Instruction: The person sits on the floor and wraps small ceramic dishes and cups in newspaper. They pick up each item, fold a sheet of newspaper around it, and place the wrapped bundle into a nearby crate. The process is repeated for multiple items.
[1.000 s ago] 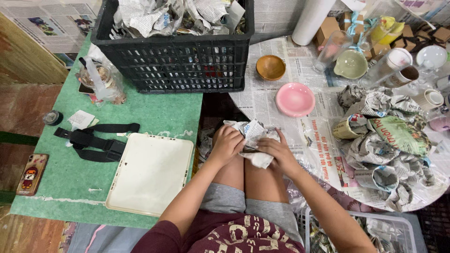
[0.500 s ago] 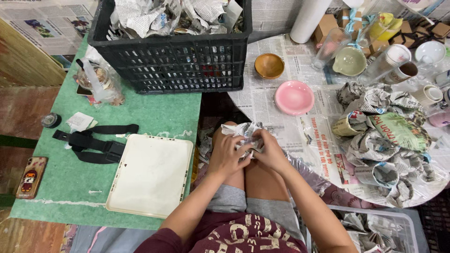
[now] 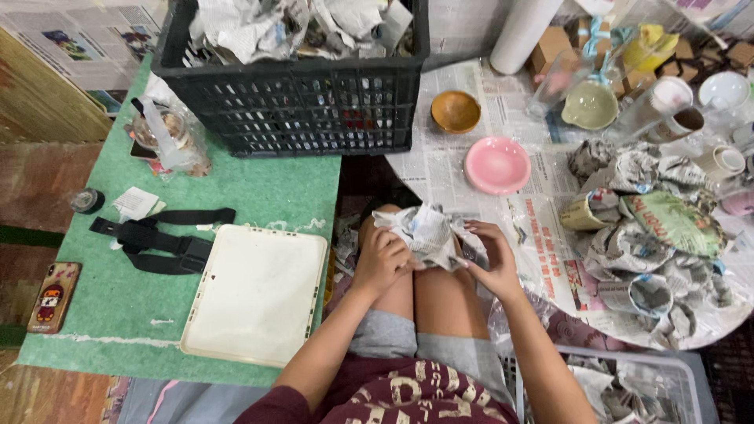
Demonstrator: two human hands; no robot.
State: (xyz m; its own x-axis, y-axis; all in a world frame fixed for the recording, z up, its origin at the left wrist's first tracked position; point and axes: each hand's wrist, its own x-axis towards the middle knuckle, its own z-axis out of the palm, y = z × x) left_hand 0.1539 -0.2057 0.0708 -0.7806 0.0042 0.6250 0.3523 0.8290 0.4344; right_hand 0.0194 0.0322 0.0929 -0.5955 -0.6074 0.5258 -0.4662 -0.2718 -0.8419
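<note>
A crumpled newspaper bundle (image 3: 425,232) rests on my knees. My left hand (image 3: 380,262) grips its left side, fingers curled into the paper. On the right side, my right hand (image 3: 490,257) holds the bundle with fingers spread along its edge. What the paper wraps is hidden. A pink bowl (image 3: 497,165) and a brown bowl (image 3: 455,111) sit on the newspaper-covered round table (image 3: 510,212) just beyond my hands.
A black crate (image 3: 298,102) full of crumpled paper stands on the green table (image 3: 94,314), with a white tray (image 3: 255,294), black strap (image 3: 157,235) and phone (image 3: 53,297). Wrapped items (image 3: 652,228), cups and a paper roll (image 3: 525,31) crowd the round table. A clear bin (image 3: 628,385) sits lower right.
My hands have shifted on the bundle: the left slid down and left of it, the right moved out to its right side. The bundle sits a little farther forward on my knees.
</note>
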